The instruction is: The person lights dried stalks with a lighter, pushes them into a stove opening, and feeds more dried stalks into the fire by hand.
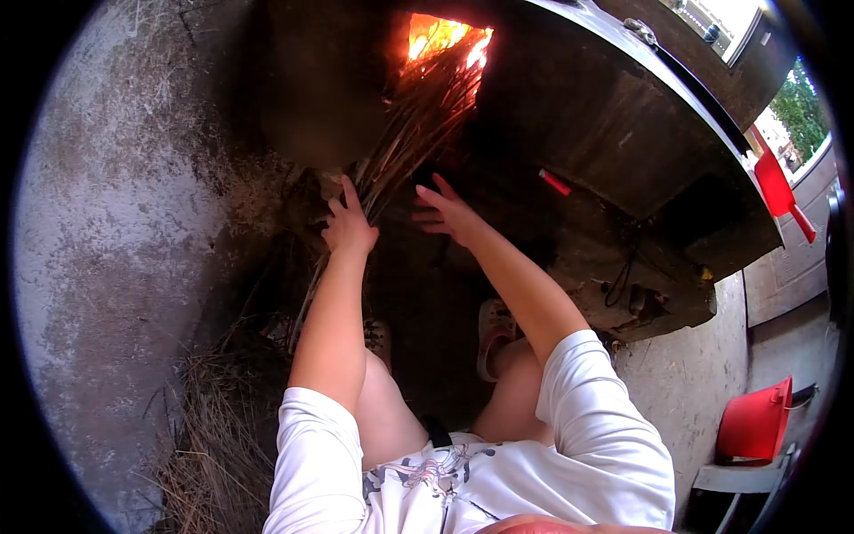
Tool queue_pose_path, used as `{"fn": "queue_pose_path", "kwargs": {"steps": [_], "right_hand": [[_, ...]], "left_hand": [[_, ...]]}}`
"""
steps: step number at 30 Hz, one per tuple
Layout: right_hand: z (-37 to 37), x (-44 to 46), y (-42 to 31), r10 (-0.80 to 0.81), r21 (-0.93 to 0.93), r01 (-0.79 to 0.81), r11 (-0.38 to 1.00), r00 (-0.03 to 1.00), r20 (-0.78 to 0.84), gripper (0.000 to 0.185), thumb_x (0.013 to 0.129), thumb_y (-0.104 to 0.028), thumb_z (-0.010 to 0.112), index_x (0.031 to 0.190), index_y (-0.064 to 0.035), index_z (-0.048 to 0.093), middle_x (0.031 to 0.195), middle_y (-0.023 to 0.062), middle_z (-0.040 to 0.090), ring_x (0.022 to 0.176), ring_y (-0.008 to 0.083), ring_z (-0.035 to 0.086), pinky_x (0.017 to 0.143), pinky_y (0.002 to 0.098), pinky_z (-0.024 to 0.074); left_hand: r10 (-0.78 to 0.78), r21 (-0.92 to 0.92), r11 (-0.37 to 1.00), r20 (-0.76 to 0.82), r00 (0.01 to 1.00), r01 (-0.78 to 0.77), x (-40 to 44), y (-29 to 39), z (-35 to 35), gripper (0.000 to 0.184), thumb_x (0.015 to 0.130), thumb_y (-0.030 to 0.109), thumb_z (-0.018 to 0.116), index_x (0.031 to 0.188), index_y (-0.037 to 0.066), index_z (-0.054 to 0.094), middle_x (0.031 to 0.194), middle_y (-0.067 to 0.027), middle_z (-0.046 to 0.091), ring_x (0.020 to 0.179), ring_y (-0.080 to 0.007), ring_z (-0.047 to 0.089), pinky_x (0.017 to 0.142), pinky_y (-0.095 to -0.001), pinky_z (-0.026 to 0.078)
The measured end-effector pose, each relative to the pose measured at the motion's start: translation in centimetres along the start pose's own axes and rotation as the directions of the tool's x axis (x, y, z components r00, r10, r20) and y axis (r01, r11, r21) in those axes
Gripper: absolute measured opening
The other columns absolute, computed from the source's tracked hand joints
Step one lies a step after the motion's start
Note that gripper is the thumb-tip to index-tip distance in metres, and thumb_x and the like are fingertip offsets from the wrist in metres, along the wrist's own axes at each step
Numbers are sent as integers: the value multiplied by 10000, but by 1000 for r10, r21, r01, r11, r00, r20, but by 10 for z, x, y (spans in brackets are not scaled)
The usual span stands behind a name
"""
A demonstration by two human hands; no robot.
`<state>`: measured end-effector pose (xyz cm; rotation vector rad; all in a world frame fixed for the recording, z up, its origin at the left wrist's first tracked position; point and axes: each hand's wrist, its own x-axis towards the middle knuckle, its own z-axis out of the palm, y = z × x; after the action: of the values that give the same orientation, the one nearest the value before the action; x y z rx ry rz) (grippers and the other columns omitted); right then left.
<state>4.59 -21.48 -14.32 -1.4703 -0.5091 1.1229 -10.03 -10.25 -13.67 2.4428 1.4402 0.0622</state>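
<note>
A bundle of dry stalks (414, 133) slants up into the glowing mouth of a stove, its far end among bright flames (440, 37). Close against the left side of the bundle's near end is my left hand (349, 222), its fingers stretched apart; whether it touches the stalks I cannot tell. On the other side, my right hand (443, 212) is spread, with a gap between it and the stalks. Neither hand is closed around anything.
More dry straw (213, 445) lies on the floor at lower left, beside a rough wall (98, 231). A red lighter-like object (555, 182) rests on the stove's dark side (623, 133). At right are a red dustpan (776, 185) and a red bucket (752, 423) on a stool.
</note>
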Motion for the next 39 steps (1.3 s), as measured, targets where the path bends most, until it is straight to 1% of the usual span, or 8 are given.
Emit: {"fn": "queue_pose_path", "kwargs": {"steps": [5,7,11,13,22,29,34,39], "right_hand": [[-3,-1,2,1,-35,-2,999,1000,-18,941,760,-483,640,1426,-176,51,1253,143,448,1031,259,540,877,416,415],[-5,-1,2,12,-95,-15,995,1000,-28,927,766,-483,634,1425,-175,59,1239,130,468,1020,249,547,881,409,412],[-10,-3,1,17,-90,-19,996,1000,-26,912,774,-478,628,1424,-173,66,1214,113,494,1002,238,557,874,400,416],[-13,-1,3,20,-74,-23,997,999,-41,898,780,-470,625,1423,-175,72,1186,100,513,973,224,568,858,390,422],[-30,2,7,22,-45,-26,999,996,-87,867,794,-461,612,1421,-181,84,1160,88,525,941,200,577,834,377,432],[-46,-3,10,26,-71,-35,997,991,-128,824,801,-463,602,1414,-174,133,1193,99,513,946,201,578,827,369,442],[-50,1,16,45,-62,-55,997,987,-155,764,784,-478,617,1376,-158,255,1194,95,519,977,199,571,827,366,441],[-46,5,17,55,-70,-64,995,991,-125,760,780,-477,619,1370,-151,270,1192,88,521,979,195,570,837,364,436]], "left_hand": [[2,15,1000,107,994,-4,4,-3,3,1010,768,270,667,1406,185,-111,1282,-220,388,1060,-356,507,871,-472,413],[31,-64,998,105,994,-24,8,-6,10,997,776,277,649,1406,197,-119,1229,-231,452,1043,-355,530,859,-442,448],[7,-88,996,102,995,2,8,-3,13,917,815,283,600,1413,190,-89,1243,-231,442,1053,-354,524,859,-436,449],[-2,-74,997,34,999,5,8,-2,15,846,847,270,559,1415,171,-60,1193,-235,457,1027,-358,519,823,-442,455],[-48,-93,995,-31,998,45,15,-3,23,789,858,284,540,1421,187,-4,1184,-230,452,1040,-372,498,805,-457,460],[-44,-124,991,-20,999,41,14,-3,24,790,850,283,552,1420,184,14,1208,-225,426,1078,-370,471,814,-456,458],[-35,-114,993,-8,999,34,9,-1,20,890,794,355,625,1418,166,20,1254,-223,380,1104,-368,453,832,-454,451],[-25,-95,995,-32,999,22,8,0,21,952,754,436,647,1413,132,30,1277,-234,357,1118,-365,445,848,-459,439]]}}
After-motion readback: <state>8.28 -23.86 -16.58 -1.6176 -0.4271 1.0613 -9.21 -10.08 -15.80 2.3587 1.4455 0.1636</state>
